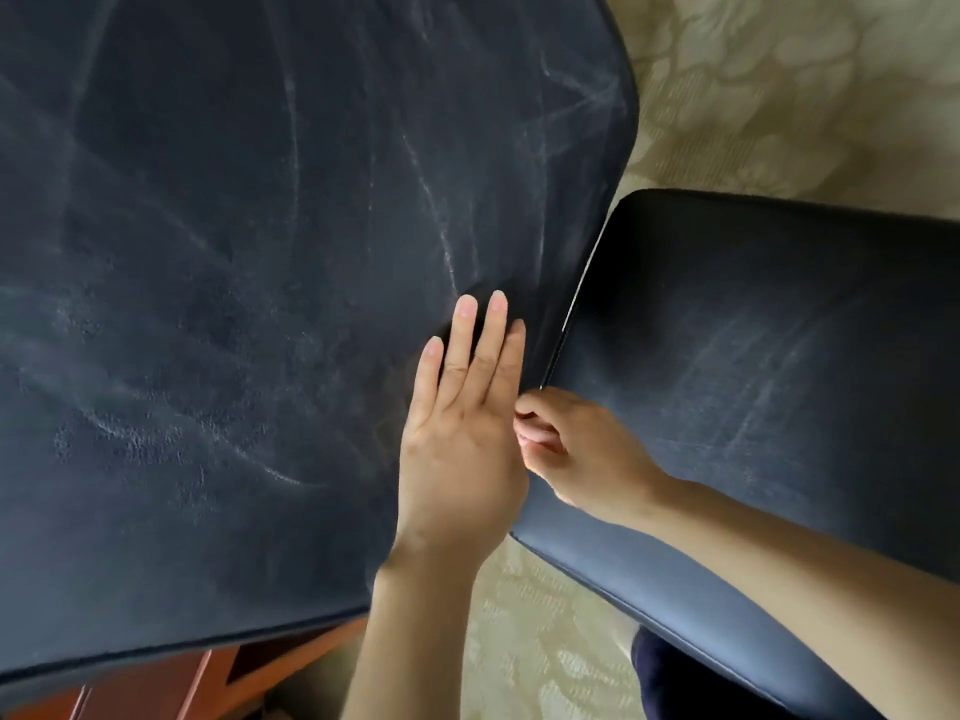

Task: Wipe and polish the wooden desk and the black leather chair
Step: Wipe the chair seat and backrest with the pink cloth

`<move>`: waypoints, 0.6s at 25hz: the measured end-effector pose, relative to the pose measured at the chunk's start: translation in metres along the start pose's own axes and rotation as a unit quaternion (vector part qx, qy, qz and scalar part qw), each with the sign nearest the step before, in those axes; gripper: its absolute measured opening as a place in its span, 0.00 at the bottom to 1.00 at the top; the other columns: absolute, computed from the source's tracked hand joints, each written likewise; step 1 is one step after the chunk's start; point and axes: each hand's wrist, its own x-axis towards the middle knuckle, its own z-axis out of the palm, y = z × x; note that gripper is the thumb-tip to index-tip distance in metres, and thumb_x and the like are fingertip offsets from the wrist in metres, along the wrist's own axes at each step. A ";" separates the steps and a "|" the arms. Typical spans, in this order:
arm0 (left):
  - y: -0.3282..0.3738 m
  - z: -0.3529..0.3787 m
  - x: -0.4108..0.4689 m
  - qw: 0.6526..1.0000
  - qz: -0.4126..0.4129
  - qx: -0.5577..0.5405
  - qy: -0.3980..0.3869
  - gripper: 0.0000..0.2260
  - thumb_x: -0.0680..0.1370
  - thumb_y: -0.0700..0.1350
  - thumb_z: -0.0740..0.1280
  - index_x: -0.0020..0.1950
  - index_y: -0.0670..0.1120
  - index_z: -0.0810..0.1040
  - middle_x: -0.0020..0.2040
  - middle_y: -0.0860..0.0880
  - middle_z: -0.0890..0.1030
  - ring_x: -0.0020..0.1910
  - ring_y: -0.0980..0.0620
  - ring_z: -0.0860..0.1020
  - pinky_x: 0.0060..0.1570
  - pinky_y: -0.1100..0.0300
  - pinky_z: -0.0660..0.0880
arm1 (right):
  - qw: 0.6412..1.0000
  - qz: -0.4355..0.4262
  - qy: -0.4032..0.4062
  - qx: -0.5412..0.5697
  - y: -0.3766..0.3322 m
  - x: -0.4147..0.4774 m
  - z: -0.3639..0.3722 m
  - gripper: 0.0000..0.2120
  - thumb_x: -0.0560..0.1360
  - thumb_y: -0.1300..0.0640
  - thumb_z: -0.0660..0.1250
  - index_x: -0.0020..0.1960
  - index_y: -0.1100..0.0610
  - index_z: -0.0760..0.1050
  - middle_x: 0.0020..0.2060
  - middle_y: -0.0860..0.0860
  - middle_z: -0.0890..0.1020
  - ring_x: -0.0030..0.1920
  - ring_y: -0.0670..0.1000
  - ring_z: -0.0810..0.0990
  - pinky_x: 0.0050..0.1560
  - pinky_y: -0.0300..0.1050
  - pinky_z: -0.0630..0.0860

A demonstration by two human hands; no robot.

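The black leather chair fills the view. Its backrest (234,252), streaked with pale dusty smears, is on the left and its seat (779,330) is on the right. My left hand (462,433) lies flat on the backrest beside the crease, fingers straight and together. My right hand (576,449) sits at the crease between backrest and seat with fingers curled, pinching the lower end of a thin pale strip (574,298) that runs up the crease. Whether that strip is a tool or a seam I cannot tell. No cloth is in view.
Reddish-brown wood of the desk (156,683) shows below the backrest at the bottom left. Beige patterned carpet (779,85) covers the floor around the chair. A dark blue clothed leg (670,678) is at the bottom, under the seat's front edge.
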 end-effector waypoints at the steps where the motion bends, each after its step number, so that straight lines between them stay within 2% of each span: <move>1: -0.001 0.003 -0.001 1.000 0.014 0.008 0.015 0.27 0.74 0.37 0.53 0.73 0.40 0.66 0.76 0.43 0.61 0.76 0.45 0.54 0.75 0.51 0.47 | 1.000 0.007 0.018 0.010 0.000 0.002 0.004 0.14 0.72 0.65 0.62 0.36 0.46 0.66 0.33 0.42 0.71 0.34 0.44 0.70 0.32 0.34 0.62; 2: 0.000 0.006 -0.004 1.000 0.018 0.015 0.020 0.26 0.74 0.39 0.52 0.73 0.40 0.67 0.76 0.43 0.62 0.76 0.44 0.55 0.74 0.50 0.48 | 0.999 0.011 0.035 0.013 0.001 0.002 0.010 0.10 0.72 0.64 0.63 0.38 0.50 0.71 0.32 0.45 0.72 0.33 0.46 0.70 0.32 0.35 0.62; 4: -0.006 0.014 -0.008 0.998 0.045 0.016 0.049 0.26 0.74 0.40 0.50 0.72 0.40 0.68 0.75 0.42 0.63 0.76 0.42 0.58 0.74 0.49 0.49 | 0.993 0.013 0.120 0.010 0.000 0.006 0.026 0.03 0.72 0.63 0.65 0.42 0.57 0.75 0.33 0.48 0.74 0.34 0.49 0.70 0.33 0.42 0.66; 7: -0.010 0.021 -0.005 0.995 0.073 0.033 0.065 0.27 0.74 0.42 0.49 0.72 0.40 0.68 0.75 0.41 0.64 0.75 0.41 0.59 0.73 0.47 0.50 | 0.977 0.006 0.213 0.028 0.003 0.011 0.043 0.04 0.72 0.62 0.66 0.45 0.57 0.78 0.35 0.48 0.79 0.35 0.50 0.75 0.36 0.47 0.73; 10: -0.013 0.022 -0.005 0.993 0.091 0.015 0.073 0.26 0.75 0.44 0.49 0.71 0.40 0.70 0.73 0.40 0.67 0.74 0.41 0.61 0.72 0.45 0.51 | 0.961 0.000 0.275 0.040 0.008 0.004 0.057 0.05 0.73 0.57 0.64 0.45 0.59 0.76 0.36 0.50 0.78 0.36 0.52 0.75 0.38 0.52 0.74; 13: -0.018 0.022 -0.007 0.991 0.103 -0.002 0.087 0.26 0.74 0.44 0.50 0.69 0.39 0.72 0.71 0.40 0.70 0.73 0.39 0.64 0.70 0.44 0.53 | 0.954 -0.021 0.293 0.051 0.003 0.001 0.061 0.15 0.73 0.47 0.58 0.41 0.59 0.74 0.34 0.49 0.75 0.34 0.51 0.73 0.36 0.49 0.73; 15: -0.019 0.025 -0.006 0.988 0.115 0.011 0.103 0.25 0.74 0.44 0.50 0.67 0.39 0.74 0.70 0.40 0.72 0.72 0.39 0.65 0.69 0.43 0.55 | 0.953 -0.047 0.294 0.055 0.005 0.004 0.054 0.14 0.73 0.47 0.59 0.39 0.57 0.71 0.31 0.46 0.72 0.32 0.50 0.71 0.33 0.43 0.70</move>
